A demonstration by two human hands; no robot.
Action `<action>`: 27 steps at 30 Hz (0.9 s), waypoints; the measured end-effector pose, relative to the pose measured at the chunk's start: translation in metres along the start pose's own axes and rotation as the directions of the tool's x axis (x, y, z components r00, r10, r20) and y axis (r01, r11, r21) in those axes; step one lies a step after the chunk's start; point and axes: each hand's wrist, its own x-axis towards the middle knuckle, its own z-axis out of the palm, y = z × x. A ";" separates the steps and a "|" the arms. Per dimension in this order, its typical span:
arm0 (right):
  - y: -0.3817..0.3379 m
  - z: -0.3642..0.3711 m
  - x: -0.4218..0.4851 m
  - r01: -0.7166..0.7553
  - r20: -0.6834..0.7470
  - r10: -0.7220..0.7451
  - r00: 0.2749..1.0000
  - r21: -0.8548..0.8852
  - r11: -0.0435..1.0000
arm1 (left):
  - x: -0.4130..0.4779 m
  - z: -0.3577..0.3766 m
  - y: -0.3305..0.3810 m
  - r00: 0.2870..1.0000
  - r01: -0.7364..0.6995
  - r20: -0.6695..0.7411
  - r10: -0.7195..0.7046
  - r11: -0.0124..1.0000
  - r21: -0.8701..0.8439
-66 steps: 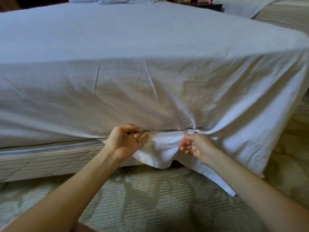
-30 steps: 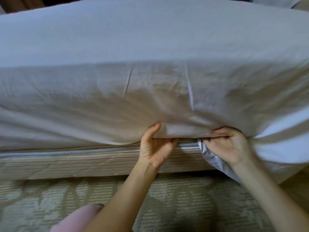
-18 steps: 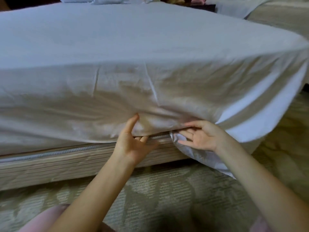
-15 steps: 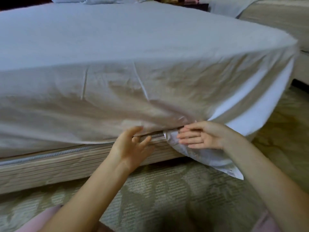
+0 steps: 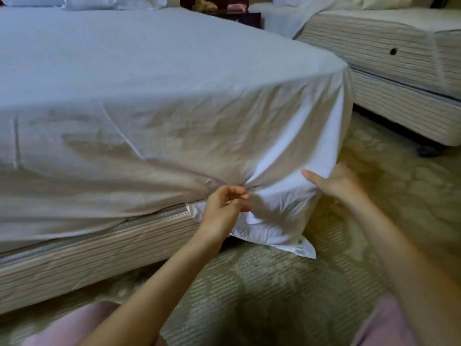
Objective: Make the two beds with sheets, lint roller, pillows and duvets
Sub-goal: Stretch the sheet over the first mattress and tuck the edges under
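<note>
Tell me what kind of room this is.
Probably a hotel bedroom: a sheeted bed beside a second bed, a nightstand between them, and patterned carpet.

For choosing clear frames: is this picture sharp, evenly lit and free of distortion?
Head view: the left hand looks slightly motion-blurred; the sheet is cool-lit on top, dimmer and warmer on its side; the wide lens bows its long edge.

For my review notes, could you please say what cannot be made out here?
1. Head view: the right hand's fingers, hidden behind the hanging white fabric sheet.
2. Head view: small items on the dark nightstand, too small and cut by the top edge.
3. Head view: the striped beige second bed, cut by the right edge.
</note>
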 end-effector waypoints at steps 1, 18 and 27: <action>0.000 -0.001 0.001 0.031 -0.053 -0.036 0.998 -0.104 0.994 | 0.003 0.004 -0.005 1.000 -0.017 0.019 0.016 0.999 0.052; -0.048 -0.007 -0.047 0.252 0.238 -0.481 0.844 0.617 0.746 | 0.035 0.032 -0.005 0.807 -0.437 -0.014 0.591 0.614 0.657; 0.001 -0.015 -0.010 -0.087 0.520 0.065 0.851 0.018 0.996 | 0.037 -0.030 -0.007 0.866 -0.413 0.177 0.468 0.470 0.780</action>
